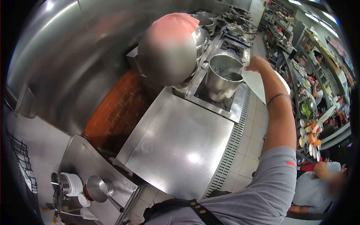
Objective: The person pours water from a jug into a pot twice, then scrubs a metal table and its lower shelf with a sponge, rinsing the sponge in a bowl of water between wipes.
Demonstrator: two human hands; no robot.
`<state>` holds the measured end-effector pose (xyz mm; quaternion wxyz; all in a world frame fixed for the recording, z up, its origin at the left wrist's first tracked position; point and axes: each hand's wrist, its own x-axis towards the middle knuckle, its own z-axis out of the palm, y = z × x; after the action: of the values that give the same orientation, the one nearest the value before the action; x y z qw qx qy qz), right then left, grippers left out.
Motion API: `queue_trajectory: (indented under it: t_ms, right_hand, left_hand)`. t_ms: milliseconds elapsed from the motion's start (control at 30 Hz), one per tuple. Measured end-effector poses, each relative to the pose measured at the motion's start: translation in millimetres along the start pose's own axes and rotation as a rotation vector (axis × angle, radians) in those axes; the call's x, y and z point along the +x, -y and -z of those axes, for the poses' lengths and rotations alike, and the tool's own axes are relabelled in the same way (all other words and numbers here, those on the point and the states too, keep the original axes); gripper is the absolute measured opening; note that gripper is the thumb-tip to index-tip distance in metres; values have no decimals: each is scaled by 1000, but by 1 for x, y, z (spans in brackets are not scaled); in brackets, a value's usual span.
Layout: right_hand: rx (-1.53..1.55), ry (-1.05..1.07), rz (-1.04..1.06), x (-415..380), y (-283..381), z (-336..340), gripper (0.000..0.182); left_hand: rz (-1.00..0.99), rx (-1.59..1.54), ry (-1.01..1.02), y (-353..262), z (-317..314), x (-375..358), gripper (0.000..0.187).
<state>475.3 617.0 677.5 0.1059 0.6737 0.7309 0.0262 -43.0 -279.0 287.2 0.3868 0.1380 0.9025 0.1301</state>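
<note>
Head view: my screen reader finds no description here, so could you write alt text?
A person's right hand reaches beside a deep metal pot of liquid on a stove, next to a steel worktop in a busy kitchen.

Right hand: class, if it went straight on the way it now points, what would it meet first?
Most likely the tall steel pot, at its rim, which the right hand points toward. Depth is unclear in this one view, so it might pass above the rim instead.
</note>
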Motion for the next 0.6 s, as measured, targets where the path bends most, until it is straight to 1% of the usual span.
queue_trajectory:
  t_ms: [33, 67, 133, 200, 267, 333, 367, 433, 567, 600]
  right_hand:
    - [-51, 15, -71, 4, 3, -1, 61]
    - [-103, 32, -142, 7, 6, -3, 63]
    - [-100, 81, -176, -6, 18, 7, 64]
    - [-117, -54, -73, -7, 22, 6, 58]
    - [-120, -26, -112, -9, 35, 8, 55]
    - [-175, -92, -76, -14, 44, 7, 52]
    - [-176, -91, -81, -10, 47, 4, 52]
    - [-206, -100, -144, 0, 57, -3, 50]
    - [-286, -75, -90, 8, 70, -6, 51]
    - [-316, -80, -112, 19, 71, -12, 45]
  left_hand:
    - [-4, 2, 1, -3, 0, 1, 45]
    - [-6, 4, 10, -5, 2, 4, 44]
    - [-13, 11, 12, -9, 6, 7, 44]
    - [-17, 11, 15, -11, 8, 8, 44]
    - [-16, 10, 14, -11, 10, 11, 43]
    - [-15, 9, 16, -13, 12, 14, 43]
    - [-15, 12, 18, -14, 12, 16, 43]
    - [-13, 7, 18, -13, 14, 16, 42]
    - [4, -4, 17, -7, 13, 14, 41]
    - [4, -8, 12, -6, 14, 13, 41]
